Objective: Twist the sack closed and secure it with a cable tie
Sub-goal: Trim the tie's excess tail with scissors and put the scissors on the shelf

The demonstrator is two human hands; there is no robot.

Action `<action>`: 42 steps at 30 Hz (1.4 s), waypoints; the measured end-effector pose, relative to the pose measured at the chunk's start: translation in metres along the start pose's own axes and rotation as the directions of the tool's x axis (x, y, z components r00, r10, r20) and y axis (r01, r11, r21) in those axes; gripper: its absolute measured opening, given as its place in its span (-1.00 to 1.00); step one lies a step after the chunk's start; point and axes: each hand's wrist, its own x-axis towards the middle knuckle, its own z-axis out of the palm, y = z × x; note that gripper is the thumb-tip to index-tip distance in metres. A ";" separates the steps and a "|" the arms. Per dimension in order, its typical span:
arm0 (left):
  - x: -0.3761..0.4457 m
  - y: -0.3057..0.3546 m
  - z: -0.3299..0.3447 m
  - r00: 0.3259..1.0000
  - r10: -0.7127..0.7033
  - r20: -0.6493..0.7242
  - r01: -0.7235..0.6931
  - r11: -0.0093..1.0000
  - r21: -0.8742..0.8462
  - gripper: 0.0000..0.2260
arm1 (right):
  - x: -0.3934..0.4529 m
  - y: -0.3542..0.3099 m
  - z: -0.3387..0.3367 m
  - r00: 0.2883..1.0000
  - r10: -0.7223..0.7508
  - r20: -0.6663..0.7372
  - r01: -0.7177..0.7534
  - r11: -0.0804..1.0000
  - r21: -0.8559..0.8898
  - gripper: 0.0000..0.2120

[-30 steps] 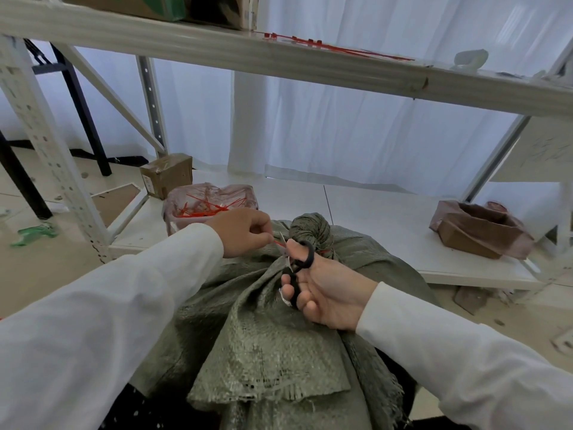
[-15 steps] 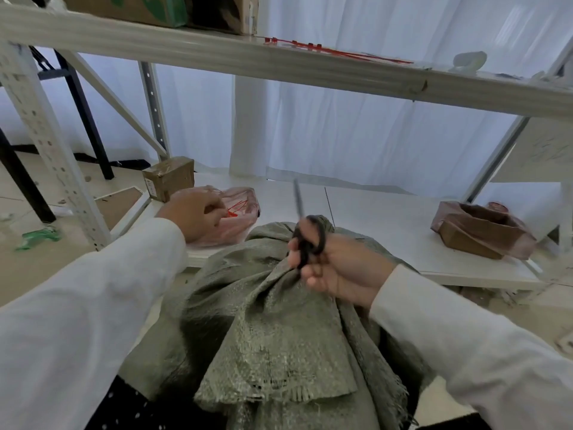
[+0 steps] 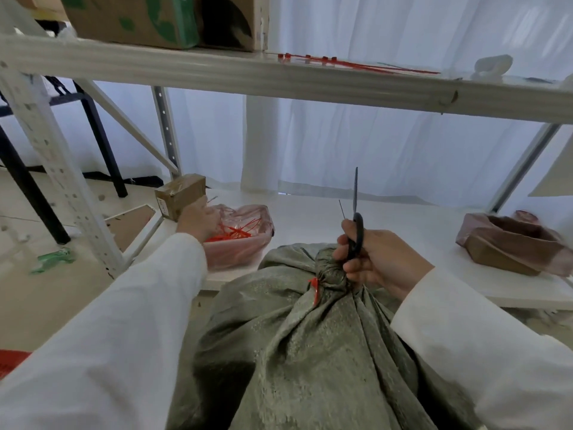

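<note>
White curtain backdrop; pale metal shelving rack (image 3: 279, 79) with a low white shelf board (image 3: 387, 225). Coarse grey-green woven sack (image 3: 310, 352) stands in front of the low shelf, its neck gathered into a twisted knob, ringed by a red plastic cable tie (image 3: 314, 287) whose short tail points down.

Right hand (image 3: 376, 259) rests against the neck, fingers curled through the handles of black scissors (image 3: 356, 218), blades up and together. Left hand (image 3: 198, 220) reaches into a pink translucent plastic bag of red ties (image 3: 245, 243); whether its fingers pinch anything cannot be told.

Judgement: weave looks rough, limp and creasing, not slippery; sack appears full, probably heavy. Best hold is the bunched neck just above the tie. Tie is thin, stiff, ridged plastic.
</note>
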 end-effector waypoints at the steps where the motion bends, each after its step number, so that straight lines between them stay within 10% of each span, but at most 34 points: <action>1: 0.010 -0.015 0.009 0.998 -0.035 0.053 0.031 0.997 0.072 -0.49 | 0.002 0.000 -0.001 1.000 -0.004 -0.005 0.004 1.000 -0.008 -0.72; 13: -0.023 0.000 -0.011 0.983 0.088 0.159 -0.126 0.960 0.249 -0.79 | 0.004 -0.003 -0.006 0.995 -0.023 0.095 0.033 0.994 -0.102 -0.78; 18: -0.072 0.053 -0.017 0.922 0.164 0.351 -0.164 0.986 -0.032 -0.69 | 0.002 -0.010 -0.002 0.990 -0.060 0.126 0.087 0.972 -0.217 -0.79; 22: -0.124 0.099 0.008 0.860 0.259 0.441 -0.147 0.951 -0.272 -0.71 | -0.014 -0.017 0.014 0.943 -0.239 0.231 0.330 0.747 -0.577 -0.77; 29: -0.144 0.129 0.019 0.928 0.334 0.166 -0.175 0.784 -0.596 -0.70 | -0.031 -0.023 0.014 0.849 -0.478 0.224 0.520 0.687 -0.508 -0.92; 32: -0.137 0.144 0.024 0.978 0.131 0.161 0.054 0.587 -0.808 -0.73 | -0.027 -0.019 0.011 0.739 -0.673 0.016 0.567 0.609 -0.555 -0.80; 36: -0.136 0.164 0.020 0.907 -0.098 0.411 0.422 0.251 -0.871 -0.76 | -0.024 -0.016 -0.003 0.588 -0.769 0.252 0.636 0.246 -0.731 -0.68; 42: -0.129 0.159 0.026 0.799 0.100 0.593 0.427 0.600 -0.677 -0.49 | -0.011 -0.045 -0.037 0.361 -0.926 0.114 0.593 0.133 -0.794 -0.84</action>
